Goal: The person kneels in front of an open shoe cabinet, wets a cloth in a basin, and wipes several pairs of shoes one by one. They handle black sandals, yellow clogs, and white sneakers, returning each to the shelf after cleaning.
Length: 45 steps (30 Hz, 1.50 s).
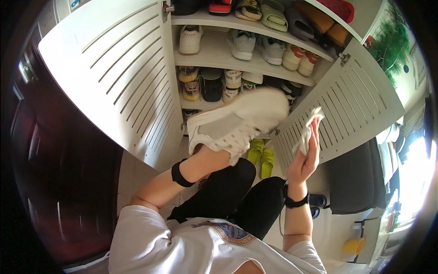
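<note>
A white lace-up sneaker (236, 120) is held up on my left hand (214, 158), which reaches into its opening; the fingers are hidden inside the shoe. The shoe lies on its side in the air, toe up to the right, in front of the shelves. To its right, my right hand (308, 154) is raised with a crumpled whitish cloth or tissue (304, 138) against its palm and fingers. The cloth and the shoe are apart.
An open white shoe cabinet holds several shoes on its shelves (214, 63). Its louvred doors (128, 78) (342, 109) stand open on both sides. Lime-green slippers (267, 163) rest on the floor beyond my knees. A dark padded seat (356, 178) stands at right.
</note>
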Tool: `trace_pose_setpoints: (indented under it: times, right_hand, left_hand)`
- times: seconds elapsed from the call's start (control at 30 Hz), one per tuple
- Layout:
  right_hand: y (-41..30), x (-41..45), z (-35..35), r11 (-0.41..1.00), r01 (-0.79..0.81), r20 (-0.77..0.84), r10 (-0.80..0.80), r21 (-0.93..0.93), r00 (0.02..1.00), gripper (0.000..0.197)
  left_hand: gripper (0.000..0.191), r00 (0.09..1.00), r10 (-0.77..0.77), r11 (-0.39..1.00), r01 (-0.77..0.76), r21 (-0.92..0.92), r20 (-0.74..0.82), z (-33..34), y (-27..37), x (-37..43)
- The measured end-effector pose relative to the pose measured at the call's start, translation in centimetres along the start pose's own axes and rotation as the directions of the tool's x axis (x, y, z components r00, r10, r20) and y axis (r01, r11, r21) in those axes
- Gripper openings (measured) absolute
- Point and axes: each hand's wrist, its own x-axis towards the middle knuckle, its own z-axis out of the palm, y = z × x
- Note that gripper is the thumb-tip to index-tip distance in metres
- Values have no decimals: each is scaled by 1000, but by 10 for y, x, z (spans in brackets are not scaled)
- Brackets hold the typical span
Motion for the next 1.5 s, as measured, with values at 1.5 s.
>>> trace_pose_setpoints:
  times: [1.5]
  right_hand:
    - [8,18,23,971,-174,344,222,-165,912,67]
  left_hand:
    - [43,992,-118,991,116,74,34,51,8,-8]
